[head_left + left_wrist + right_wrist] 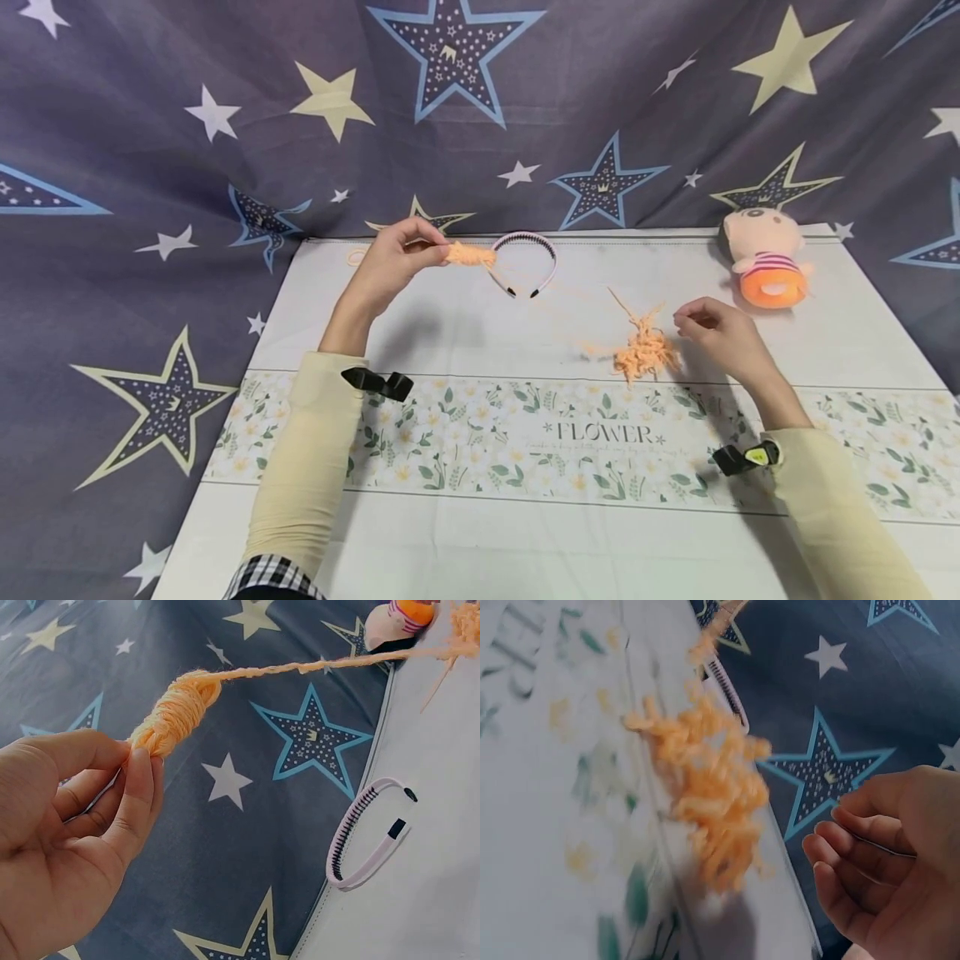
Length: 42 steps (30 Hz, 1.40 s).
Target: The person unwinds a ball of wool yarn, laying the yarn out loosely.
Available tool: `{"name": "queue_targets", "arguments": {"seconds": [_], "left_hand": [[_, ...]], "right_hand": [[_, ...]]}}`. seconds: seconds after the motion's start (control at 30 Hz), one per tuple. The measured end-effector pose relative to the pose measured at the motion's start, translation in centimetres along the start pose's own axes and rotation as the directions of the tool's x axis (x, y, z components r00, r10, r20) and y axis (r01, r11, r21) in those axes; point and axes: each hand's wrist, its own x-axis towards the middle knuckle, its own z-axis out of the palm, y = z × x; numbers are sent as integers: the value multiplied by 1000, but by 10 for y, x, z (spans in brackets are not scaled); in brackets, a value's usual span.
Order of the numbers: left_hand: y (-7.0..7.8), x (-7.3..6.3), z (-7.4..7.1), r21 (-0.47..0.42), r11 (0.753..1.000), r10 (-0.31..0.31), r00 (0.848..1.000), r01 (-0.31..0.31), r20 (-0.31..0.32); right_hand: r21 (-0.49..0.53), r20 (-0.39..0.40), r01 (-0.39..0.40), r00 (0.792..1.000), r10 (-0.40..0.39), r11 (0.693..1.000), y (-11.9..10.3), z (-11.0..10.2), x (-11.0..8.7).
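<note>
Between thumb and fingertips, my left hand (392,260) pinches one end of a small wound bundle of orange yarn (174,714), held above the table. From the bundle's other end a strand of yarn (300,668) stretches across to a loose orange yarn tangle (647,352). That tangle looks blurred in the right wrist view. My right hand (726,340) is just to the right of the tangle, apart from it, its fingers loosely curled with nothing visible between them.
A pale pink headband (556,260) lies near the table's back edge, behind the yarn. At the back right sits a plush toy (772,258) with an orange bottom. A star-patterned cloth (465,175) hangs behind the white table (480,542).
</note>
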Motion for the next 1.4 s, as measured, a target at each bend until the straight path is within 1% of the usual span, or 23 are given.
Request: {"name": "queue_targets", "arguments": {"seconds": [0.2, 0.37, 0.5, 0.63, 0.77, 0.87, 1.0, 1.13, 1.27, 1.4], "left_hand": [[0, 2, 4, -3, 1000, -4, 1000, 4, 12], [0, 4, 8, -11, 1000, 6, 1000, -6, 17], [0, 4, 10, -5, 1000, 19, 1000, -18, 25], [-1, 4, 12, 6, 1000, 22, 999, -22, 33], [-1, 4, 12, 2, 1000, 19, 999, -19, 30], [-1, 4, 13, -1, 1000, 19, 999, -19, 26], [-2, 4, 14, 4, 1000, 25, 999, -25, 25], [-2, 5, 15, 11, 1000, 28, 999, -29, 30], [-2, 5, 15, 13, 1000, 24, 999, -25, 36], [-2, 5, 14, 9, 1000, 15, 999, -16, 34]], "right_hand": [[30, -11, 49, 999, -48, 998, -27, 13, 17], [113, 11, 104, 994, -106, 988, -57, 31, 32], [193, 17, 145, 988, -151, 971, -83, 48, 42], [272, 34, 188, 978, -205, 944, -108, 65, 49], [326, 68, 232, 961, -267, 917, -130, 80, 52], [356, 74, 255, 951, -299, 899, -142, 91, 54], [392, 68, 263, 947, -313, 882, -153, 103, 54], [407, 56, 258, 950, -306, 876, -158, 110, 52], [419, 24, 257, 955, -294, 871, -159, 109, 50], [460, -38, 263, 960, -277, 848, -155, 100, 51]]}}
